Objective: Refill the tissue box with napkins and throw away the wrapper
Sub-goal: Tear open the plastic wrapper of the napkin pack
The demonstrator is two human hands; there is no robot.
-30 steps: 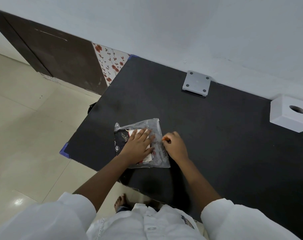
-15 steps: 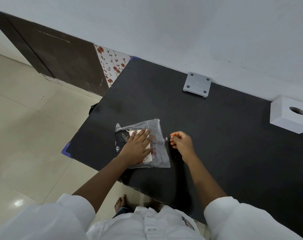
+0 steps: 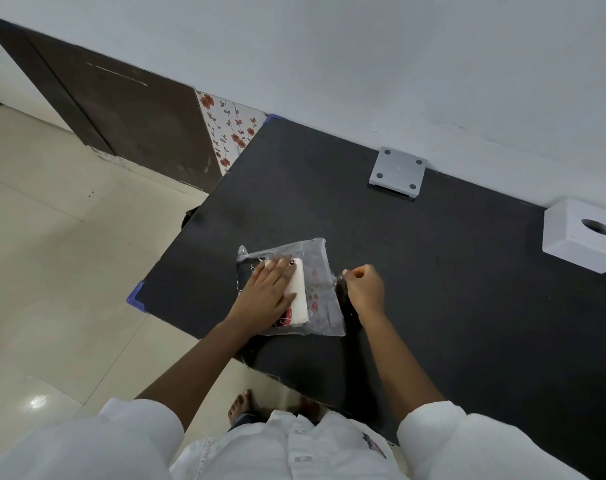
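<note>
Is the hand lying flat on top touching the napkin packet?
Touching. In the head view the left hand lies palm down on the napkin packet, its fingers spread over the wrapper with no gap, pressing it onto the black table.

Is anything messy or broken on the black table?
Nothing looks broken or spilled. The napkin pack lies crooked on the table, under the flat left hand; the right hand pinches its clear wrapper edge. The white tissue box sits square in the far corner.
</note>
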